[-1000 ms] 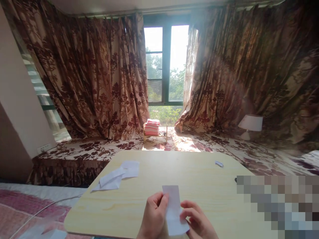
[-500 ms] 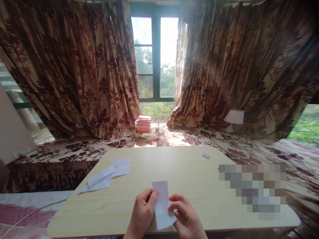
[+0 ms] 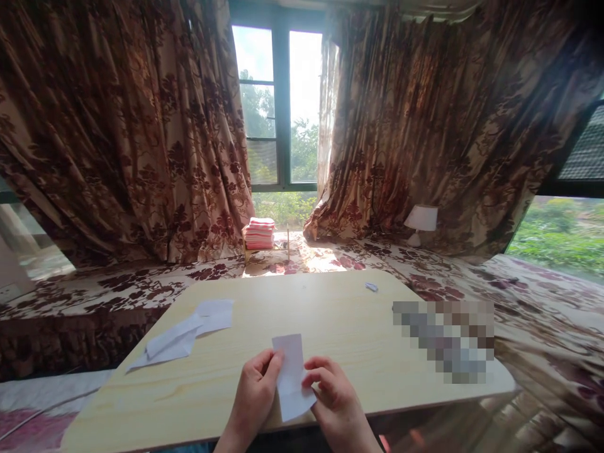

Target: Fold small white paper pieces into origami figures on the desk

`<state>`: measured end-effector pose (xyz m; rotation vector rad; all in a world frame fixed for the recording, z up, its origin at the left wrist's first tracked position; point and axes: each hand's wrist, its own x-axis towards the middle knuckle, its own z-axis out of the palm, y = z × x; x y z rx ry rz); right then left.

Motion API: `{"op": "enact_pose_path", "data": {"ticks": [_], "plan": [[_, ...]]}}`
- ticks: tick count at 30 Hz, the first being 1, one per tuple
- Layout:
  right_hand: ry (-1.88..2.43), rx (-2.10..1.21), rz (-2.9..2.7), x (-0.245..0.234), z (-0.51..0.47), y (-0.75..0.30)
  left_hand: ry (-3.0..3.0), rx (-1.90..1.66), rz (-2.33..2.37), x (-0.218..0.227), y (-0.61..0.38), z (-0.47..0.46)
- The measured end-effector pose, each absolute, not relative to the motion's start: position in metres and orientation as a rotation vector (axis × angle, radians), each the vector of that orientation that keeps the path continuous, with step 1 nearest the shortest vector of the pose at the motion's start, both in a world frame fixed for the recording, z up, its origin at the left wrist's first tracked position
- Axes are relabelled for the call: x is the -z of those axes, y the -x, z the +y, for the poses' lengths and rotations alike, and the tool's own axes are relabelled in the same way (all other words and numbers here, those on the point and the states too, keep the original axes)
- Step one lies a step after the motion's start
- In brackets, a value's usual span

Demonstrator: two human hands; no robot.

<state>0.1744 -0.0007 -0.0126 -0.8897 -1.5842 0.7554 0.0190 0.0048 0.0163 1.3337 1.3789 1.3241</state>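
A small strip of white paper (image 3: pixel 291 380) is held upright over the near edge of the table. My left hand (image 3: pixel 255 390) pinches its left side, thumb in front near the upper part. At its lower right corner, my right hand (image 3: pixel 334 396) grips the paper with the thumb, its other fingers curled beside the right edge. The paper shows a faint crease low down. Folded white paper pieces (image 3: pixel 182 333) lie at the left of the table, overlapping one another.
The pale wooden table (image 3: pixel 245 358) has rounded corners. A small crumpled paper bit (image 3: pixel 371 287) lies near its far right. A pixelated area covers things at the right edge. Beyond are a pink cloth stack (image 3: pixel 260 234), a white lamp (image 3: pixel 421 219) and patterned curtains (image 3: pixel 189 138).
My view has turned slightly to the right, so the whole scene sits further left. Both hands keep nearly the same hold on the paper.
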Motion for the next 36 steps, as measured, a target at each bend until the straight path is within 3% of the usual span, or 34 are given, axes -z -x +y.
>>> {"op": "enact_pose_path", "data": {"ticks": [36], "plan": [[0.897,-0.731,-1.600,0.0119,-0.0016,-0.1744,-1.315,-1.332,1.385,-0.0192,-0.0204,0.0036]]}}
